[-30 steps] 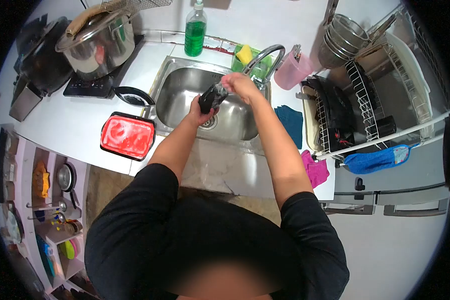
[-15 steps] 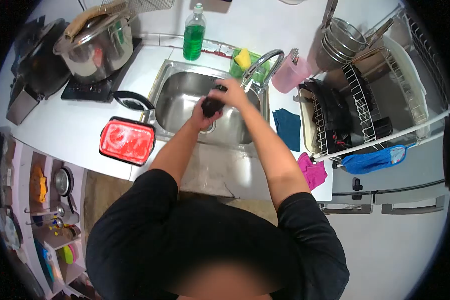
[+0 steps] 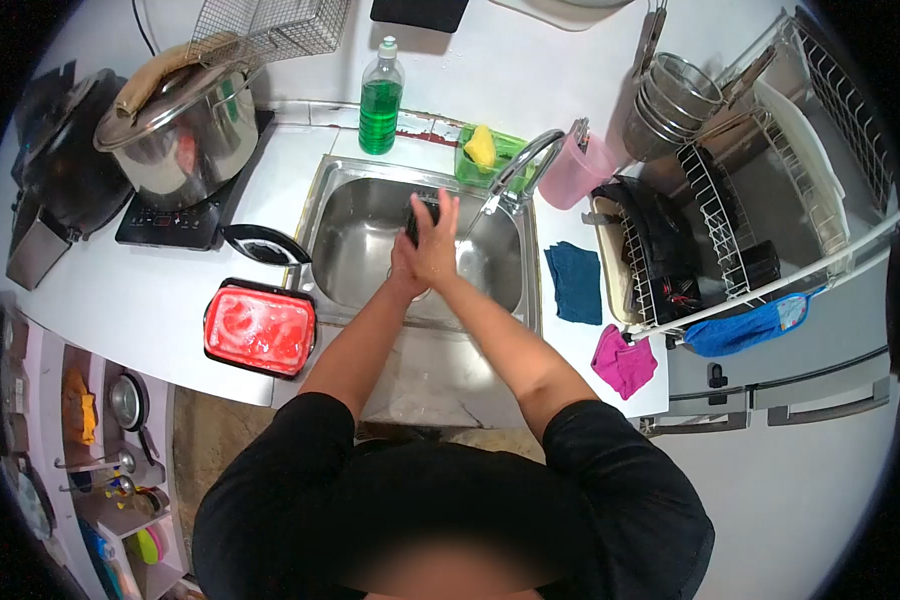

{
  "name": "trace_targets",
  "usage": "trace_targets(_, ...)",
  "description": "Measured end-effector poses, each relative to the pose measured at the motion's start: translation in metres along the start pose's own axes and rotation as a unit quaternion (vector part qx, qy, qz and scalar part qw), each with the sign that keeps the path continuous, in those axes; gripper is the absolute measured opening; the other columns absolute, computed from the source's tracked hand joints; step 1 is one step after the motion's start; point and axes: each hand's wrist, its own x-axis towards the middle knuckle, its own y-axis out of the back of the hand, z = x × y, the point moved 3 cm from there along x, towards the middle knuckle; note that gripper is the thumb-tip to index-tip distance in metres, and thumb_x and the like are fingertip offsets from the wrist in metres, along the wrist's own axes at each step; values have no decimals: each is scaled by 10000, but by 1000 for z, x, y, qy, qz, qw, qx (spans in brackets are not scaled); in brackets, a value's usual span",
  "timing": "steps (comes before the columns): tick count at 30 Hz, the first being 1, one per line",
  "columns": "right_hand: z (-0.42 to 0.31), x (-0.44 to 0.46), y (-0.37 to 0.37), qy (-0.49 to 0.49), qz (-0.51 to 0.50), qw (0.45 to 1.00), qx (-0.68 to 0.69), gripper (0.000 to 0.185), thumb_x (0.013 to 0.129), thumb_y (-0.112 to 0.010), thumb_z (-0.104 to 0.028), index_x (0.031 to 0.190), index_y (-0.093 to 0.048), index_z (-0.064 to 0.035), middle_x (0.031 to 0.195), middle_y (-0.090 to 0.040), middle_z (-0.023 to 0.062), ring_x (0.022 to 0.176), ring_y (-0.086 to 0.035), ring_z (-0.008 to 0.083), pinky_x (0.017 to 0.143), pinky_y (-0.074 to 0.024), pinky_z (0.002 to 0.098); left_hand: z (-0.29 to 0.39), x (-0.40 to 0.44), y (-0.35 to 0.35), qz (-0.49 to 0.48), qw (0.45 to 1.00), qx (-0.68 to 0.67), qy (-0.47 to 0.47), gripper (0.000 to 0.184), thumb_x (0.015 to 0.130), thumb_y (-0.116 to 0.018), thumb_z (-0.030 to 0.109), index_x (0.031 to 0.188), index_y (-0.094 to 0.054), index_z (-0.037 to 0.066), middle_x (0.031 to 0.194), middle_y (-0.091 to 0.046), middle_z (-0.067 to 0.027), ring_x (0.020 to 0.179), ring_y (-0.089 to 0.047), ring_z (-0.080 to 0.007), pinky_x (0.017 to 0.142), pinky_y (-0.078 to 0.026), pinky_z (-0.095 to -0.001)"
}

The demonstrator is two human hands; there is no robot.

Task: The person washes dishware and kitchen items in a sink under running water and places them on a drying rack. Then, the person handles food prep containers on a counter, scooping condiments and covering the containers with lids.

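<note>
Over the steel sink (image 3: 345, 235), my left hand (image 3: 406, 268) holds a small black object (image 3: 423, 218) from below. My right hand (image 3: 436, 243) lies against its near right side with the fingers stretched out and apart, covering much of it. What the black object is cannot be told. Water runs from the curved faucet (image 3: 530, 158) just right of my hands.
Left of the sink are a red container (image 3: 260, 328), a black-handled item (image 3: 266, 246) and a steel pot (image 3: 185, 140). Behind stand a green soap bottle (image 3: 380, 105) and a yellow sponge (image 3: 480, 147). To the right are a pink cup (image 3: 575, 172), cloths and a dish rack (image 3: 730, 290).
My right hand has come down and left from the top of the black object to its side, with its fingers now spread. The view has tilted, so the counter appears lower.
</note>
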Motion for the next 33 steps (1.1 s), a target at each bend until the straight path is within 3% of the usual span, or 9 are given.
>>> trace_targets(3, 54, 19, -21, -309, -92, 909, 266, 491, 669, -662, -332, 1104, -541, -142, 1052, -533, 180, 1049, -492, 302, 911, -360, 415, 1, -4, -3, 205, 926, 305, -82, 533, 829, -304, 575, 1024, -531, 133, 896, -568, -79, 765, -533, -245, 625, -455, -373)
trace_targets(6, 89, 36, -8, -401, -359, 818, 203, 523, 566, -725, -408, 922, -611, -42, 859, -604, 151, 736, -604, 237, 580, -492, 336, 0, -6, -4, 249, 879, 405, -28, 510, 823, -340, 580, 953, -532, 125, 785, -555, -64, 650, -508, -214, 547, -428, -333)
trace_targets(10, 81, 39, 36, -229, -616, 750, 68, 674, 520, -741, -469, 1033, -588, -61, 842, -604, 94, 734, -591, 206, 556, -487, 327, -15, -5, -3, 250, 831, 496, -19, 565, 811, -367, 600, 1047, -520, 109, 953, -561, -68, 814, -529, -199, 663, -449, -346)
trace_targets(13, 95, 33, 40, -146, -593, 789, 73, 682, 488, -757, -470, 1000, -603, -47, 868, -610, 121, 768, -592, 225, 647, -483, 317, -8, 1, 5, 180, 902, 393, 7, 575, 822, -405, 560, 1114, -496, 73, 1086, -531, -70, 945, -523, -197, 782, -438, -356)
trace_targets(16, 91, 42, 75, -131, -482, 866, 31, 670, 475, -740, -495, 966, -627, -53, 896, -622, 150, 833, -593, 278, 755, -457, 323, 31, 5, 35, 327, 800, 475, -165, 265, 884, -413, 140, 1139, -457, 81, 1033, -508, -64, 929, -524, -223, 776, -452, -369)
trace_targets(21, 139, -1, 65, -353, -244, 902, 52, 646, 624, -631, -563, 947, -604, -4, 834, -629, 142, 765, -587, 261, 721, -456, 341, 26, -6, 25, 304, 708, 612, -180, 495, 830, -437, 35, 1251, -279, 244, 1138, -412, -114, 877, -528, -243, 640, -498, -395)
trace_targets(24, 148, -55, 35, -584, -307, 586, 470, 456, 750, -575, -517, 918, -578, -93, 744, -588, 28, 676, -560, 132, 579, -439, 297, 15, -12, 18, 430, 678, 585, -114, 697, 776, -419, 0, 1241, 5, 300, 991, -434, -139, 703, -514, -187, 519, -472, -333)
trace_targets(27, 141, -84, 3, -621, -285, 481, 550, 626, 687, -698, -360, 1183, -369, -168, 989, -567, 78, 837, -570, 244, 713, -449, 421, 32, -10, 49, 444, 698, 551, -106, 729, 761, -447, 11, 1237, 32, 284, 951, -436, -160, 599, -491, -172, 417, -400, -287)
trace_targets(33, 146, -84, -36, -489, -326, 746, 312, 860, 462, -797, -114, 1164, -304, -186, 1022, -507, 63, 879, -534, 252, 640, -472, 362, 72, -22, 92, 500, 484, 710, -101, 928, 697, -584, 80, 1258, 153, 147, 946, -492, -159, 668, -499, -217, 582, -418, -356)
